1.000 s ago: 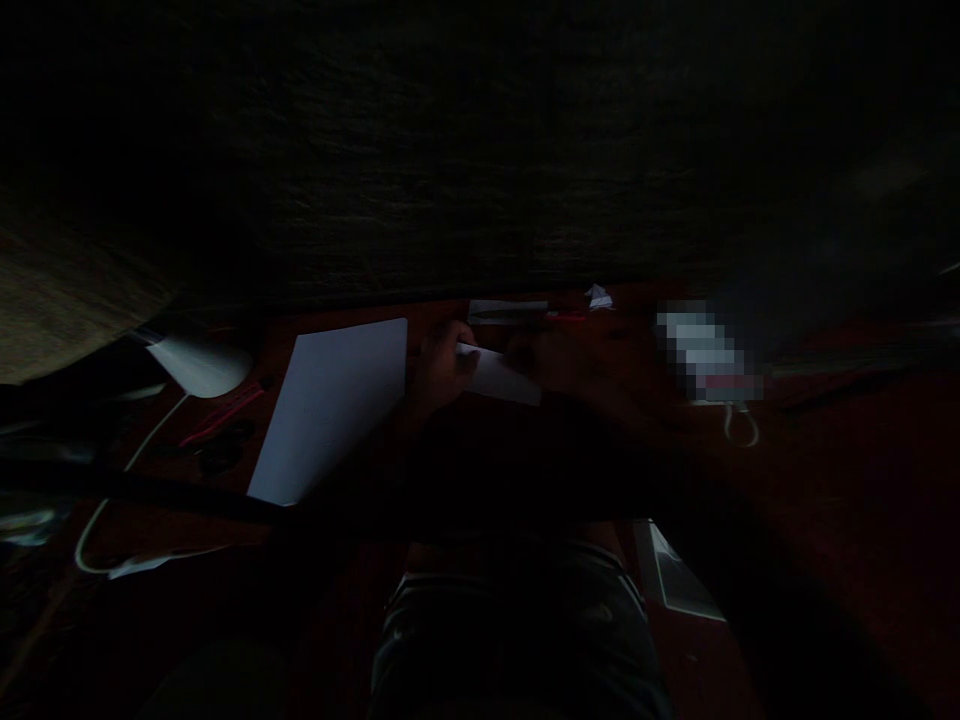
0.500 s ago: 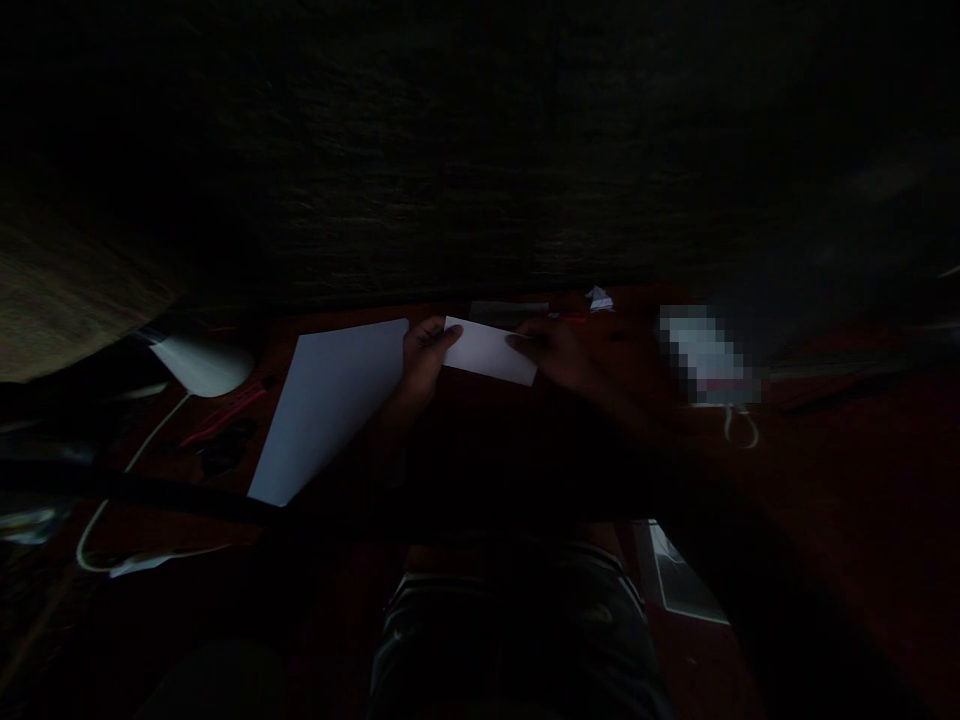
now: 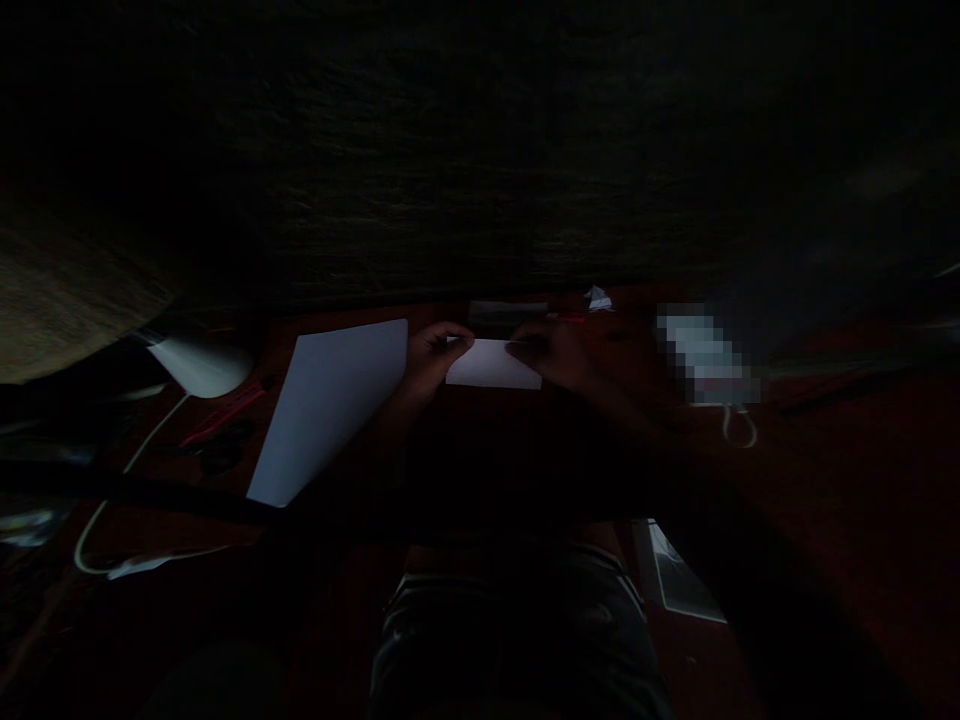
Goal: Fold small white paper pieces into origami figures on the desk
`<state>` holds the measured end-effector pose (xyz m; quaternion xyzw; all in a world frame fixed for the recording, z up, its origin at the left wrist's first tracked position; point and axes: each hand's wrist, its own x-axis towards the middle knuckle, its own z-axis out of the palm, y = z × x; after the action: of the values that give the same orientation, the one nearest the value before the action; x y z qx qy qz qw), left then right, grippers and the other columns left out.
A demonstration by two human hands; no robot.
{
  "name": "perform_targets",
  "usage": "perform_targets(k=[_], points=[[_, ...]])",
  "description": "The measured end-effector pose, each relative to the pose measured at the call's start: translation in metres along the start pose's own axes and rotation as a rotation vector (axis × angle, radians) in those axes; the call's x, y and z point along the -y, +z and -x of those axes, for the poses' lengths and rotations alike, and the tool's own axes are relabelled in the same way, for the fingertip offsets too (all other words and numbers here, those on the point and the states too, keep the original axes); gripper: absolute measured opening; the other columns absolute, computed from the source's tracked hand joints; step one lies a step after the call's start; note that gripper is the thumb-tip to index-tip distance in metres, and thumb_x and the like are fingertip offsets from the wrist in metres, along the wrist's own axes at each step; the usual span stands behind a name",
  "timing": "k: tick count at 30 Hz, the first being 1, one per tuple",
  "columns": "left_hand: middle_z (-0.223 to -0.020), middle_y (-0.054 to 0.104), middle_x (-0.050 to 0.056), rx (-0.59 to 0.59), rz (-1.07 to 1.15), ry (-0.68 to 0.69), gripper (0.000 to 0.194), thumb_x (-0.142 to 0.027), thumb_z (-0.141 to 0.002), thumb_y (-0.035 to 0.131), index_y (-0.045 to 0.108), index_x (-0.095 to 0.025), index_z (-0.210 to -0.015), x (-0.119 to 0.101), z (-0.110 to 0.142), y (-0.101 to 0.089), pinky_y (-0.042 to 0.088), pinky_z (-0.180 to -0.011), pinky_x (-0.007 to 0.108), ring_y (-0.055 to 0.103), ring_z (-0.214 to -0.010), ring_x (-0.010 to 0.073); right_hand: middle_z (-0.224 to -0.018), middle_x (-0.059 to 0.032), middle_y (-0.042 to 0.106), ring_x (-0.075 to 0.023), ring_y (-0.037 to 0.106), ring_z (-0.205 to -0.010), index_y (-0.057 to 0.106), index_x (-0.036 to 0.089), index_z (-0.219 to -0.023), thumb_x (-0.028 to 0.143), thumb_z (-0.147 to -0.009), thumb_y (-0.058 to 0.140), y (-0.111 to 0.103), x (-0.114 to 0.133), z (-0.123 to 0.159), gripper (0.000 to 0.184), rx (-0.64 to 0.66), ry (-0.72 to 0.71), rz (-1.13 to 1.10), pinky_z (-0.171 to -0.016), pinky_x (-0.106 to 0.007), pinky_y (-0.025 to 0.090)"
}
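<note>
The scene is very dark. A small white folded paper (image 3: 493,365) lies on the reddish table (image 3: 825,470) just ahead of me. My left hand (image 3: 429,355) pinches its upper left corner with curled fingers. My right hand (image 3: 551,355) presses on its upper right edge with the fingers closed together. A larger white sheet (image 3: 334,400) lies flat to the left of my left hand, almost touching the wrist.
A white lamp head (image 3: 199,365) with a white cable (image 3: 105,510) sits at the far left beside red-handled tools (image 3: 221,420). A grey strip (image 3: 506,312), a red pen (image 3: 570,318) and a crumpled scrap (image 3: 598,297) lie behind the hands. Another paper (image 3: 679,580) lies lower right.
The small paper was tilted and lifted between both hands; now it sits level and lower on the table, with both hands at its top corners.
</note>
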<state>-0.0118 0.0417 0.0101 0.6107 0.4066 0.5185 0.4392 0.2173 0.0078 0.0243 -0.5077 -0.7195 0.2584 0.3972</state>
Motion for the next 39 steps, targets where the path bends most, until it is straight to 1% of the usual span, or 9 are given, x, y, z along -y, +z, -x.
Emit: perform_targets(k=[3,7,10,13,17,23,31,36,39], points=[[-0.088,0.078,0.003,0.073,-0.058,0.032,0.011,-0.03,-0.074,0.081,0.077,-0.021,-0.078,-0.004,0.005,0.003,0.054,-0.083,0.034,0.07,-0.088,0.0208,-0.096,-0.0041,0.081,-0.0227,0.074,-0.089,0.081,0.023,-0.09,0.022,-0.085,0.072,0.002,0.0,0.0,0.01,-0.004,-0.059,-0.001,-0.084,-0.035,0.053],[-0.09,0.079,0.004,0.155,-0.087,0.046,0.01,-0.029,-0.076,0.08,0.077,-0.021,-0.082,-0.007,0.01,0.007,0.055,-0.087,0.035,0.071,-0.089,0.0204,-0.093,-0.0031,0.081,-0.0212,0.074,-0.084,0.082,0.023,-0.089,0.022,-0.086,0.07,0.004,0.001,0.0,0.012,0.023,-0.107,0.016,-0.08,-0.034,0.053],[-0.092,0.079,0.004,0.166,-0.104,0.047,0.012,-0.029,-0.076,0.08,0.077,-0.021,-0.084,-0.008,0.01,0.008,0.054,-0.087,0.034,0.071,-0.09,0.0203,-0.091,-0.0023,0.081,-0.0202,0.074,-0.083,0.081,0.023,-0.088,0.023,-0.085,0.07,0.003,0.0,0.0,0.012,0.036,-0.1,-0.041,-0.08,-0.033,0.053],[-0.086,0.078,0.003,0.172,-0.136,0.035,0.01,-0.029,-0.077,0.08,0.076,-0.021,-0.08,-0.008,0.01,0.008,0.054,-0.084,0.034,0.07,-0.085,0.0199,-0.088,-0.002,0.08,-0.0197,0.073,-0.082,0.08,0.022,-0.085,0.024,-0.083,0.07,0.002,0.001,0.0,0.01,0.048,-0.094,-0.108,-0.079,-0.033,0.053],[-0.083,0.077,0.002,0.183,-0.136,0.053,0.009,-0.029,-0.076,0.08,0.076,-0.021,-0.077,-0.012,0.011,0.008,0.053,-0.083,0.034,0.069,-0.084,0.0197,-0.085,-0.001,0.079,-0.0192,0.071,-0.079,0.078,0.021,-0.08,0.024,-0.08,0.07,0.003,0.003,-0.001,0.009,0.049,-0.082,-0.159,-0.078,-0.033,0.052],[-0.078,0.075,0.001,0.164,-0.075,0.042,0.012,-0.03,-0.072,0.082,0.073,-0.021,-0.071,-0.012,0.013,0.009,0.052,-0.078,0.032,0.067,-0.078,0.0179,-0.083,0.0001,0.078,-0.0186,0.07,-0.078,0.077,0.02,-0.079,0.018,-0.074,0.067,0.003,0.007,-0.001,0.012,0.061,-0.035,-0.179,-0.079,-0.032,0.051],[-0.077,0.071,0.001,0.135,-0.029,0.01,0.019,-0.035,-0.069,0.082,0.069,-0.022,-0.067,-0.011,0.013,0.011,0.049,-0.075,0.033,0.064,-0.078,0.0185,-0.081,-0.0007,0.078,-0.02,0.07,-0.08,0.078,0.02,-0.077,0.018,-0.073,0.069,0.0,0.009,-0.001,0.01,0.021,-0.021,-0.089,-0.077,-0.032,0.05],[-0.075,0.069,0.0,0.126,-0.014,0.014,0.02,-0.035,-0.067,0.082,0.067,-0.022,-0.064,-0.015,0.014,0.011,0.048,-0.075,0.033,0.062,-0.076,0.0179,-0.081,-0.0005,0.078,-0.0201,0.07,-0.079,0.076,0.021,-0.075,0.018,-0.073,0.068,-0.001,0.008,-0.003,0.009,0.04,-0.027,-0.095,-0.078,-0.033,0.051],[-0.073,0.067,0.0,0.086,-0.012,-0.014,0.021,-0.036,-0.066,0.08,0.065,-0.022,-0.062,-0.017,0.014,0.01,0.047,-0.074,0.033,0.061,-0.075,0.0181,-0.08,-0.0008,0.078,-0.0205,0.069,-0.079,0.075,0.021,-0.074,0.018,-0.073,0.067,-0.003,0.009,-0.003,0.009,0.031,-0.013,-0.099,-0.078,-0.033,0.051]])
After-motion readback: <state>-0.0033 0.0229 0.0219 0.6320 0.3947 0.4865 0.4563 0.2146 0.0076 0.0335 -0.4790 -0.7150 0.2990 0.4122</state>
